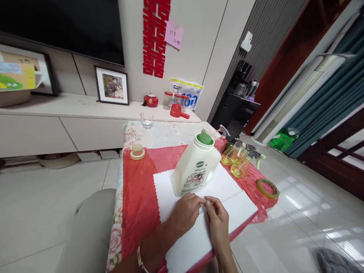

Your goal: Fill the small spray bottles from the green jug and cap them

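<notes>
- The left hand (186,212) and right hand (217,216) met fingertip to fingertip, low over the white sheet (182,248); the right thumb and index finger were drawn together, the left fingers curled inward.
- Whether anything small was pinched between those fingertips, I could not tell; the spot was too small to read.
- The inner palms were turned out of sight, and both forearms ran off the bottom edge, the left one wearing a bracelet (140,258).
- Just beyond the grip stood the pale jug (187,163), its base near the left knuckles; whether they touched it was unclear.
- The jug stood upright, long axis vertical, uncapped mouth upward with a green spout (205,137) in it, and its printed label (195,180) facing the hands.
- Farther out and left of the grip sat a translucent cap (138,151) on the red covering (139,189).
- Beyond the grip to the right, spray bottles (240,167) crowded together, overlapping, some partly hidden; nearer lay a tape roll (267,188).
</notes>
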Demonstrator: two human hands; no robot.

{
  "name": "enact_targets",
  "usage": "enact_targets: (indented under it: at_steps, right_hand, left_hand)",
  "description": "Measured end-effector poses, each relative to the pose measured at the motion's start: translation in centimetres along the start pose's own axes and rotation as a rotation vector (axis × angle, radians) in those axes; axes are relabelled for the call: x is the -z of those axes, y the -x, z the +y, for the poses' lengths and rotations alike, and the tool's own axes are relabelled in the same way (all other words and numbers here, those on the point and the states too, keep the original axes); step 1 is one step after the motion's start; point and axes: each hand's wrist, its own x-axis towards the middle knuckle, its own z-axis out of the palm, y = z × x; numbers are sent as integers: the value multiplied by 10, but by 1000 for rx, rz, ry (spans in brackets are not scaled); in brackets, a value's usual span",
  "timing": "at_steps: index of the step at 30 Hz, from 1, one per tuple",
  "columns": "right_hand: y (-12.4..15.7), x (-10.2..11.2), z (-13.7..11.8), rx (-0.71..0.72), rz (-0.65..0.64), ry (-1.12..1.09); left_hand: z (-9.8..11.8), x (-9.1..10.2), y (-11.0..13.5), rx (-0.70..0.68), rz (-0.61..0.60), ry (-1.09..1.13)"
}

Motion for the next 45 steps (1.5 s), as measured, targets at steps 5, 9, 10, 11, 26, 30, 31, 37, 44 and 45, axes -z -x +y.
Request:
enact_targets:
  at_steps: [5,9,10,11,26,30,31,37,44,45]
  right_hand:
    - [2,-2,3,-12,-31,-19]
    - [4,-5,-1,-5,-39,-27]
    - [4,-6,-2,2,-40,-28]
    - [4,-7,-3,10,-41,-27]
    - [4,-13,-7,106,-44,0]
    - [3,-12,-6,117,-65,16]
    - [3,-11,-6,114,-73,16]
    - [3,-6,1,30,-94,-20]
    - [5,-9,-6,-69,-108,-88]
    - [8,-11,-10,-72,-115,-90]
  left_hand:
    - [-1,0,1,57,26,32]
    - [0,1,2,106,27,70]
    - [0,2,2,110,33,85]
    - [-1,2,3,107,40,100]
    - [0,5,5,31,171,161]
    - [5,9,4,99,155,185]
    - [7,11,4,122,148,192]
    - [23,28,17,362,59,295]
    - [17,41,51,577,10,486]
    - [19,44,53,610,13,532]
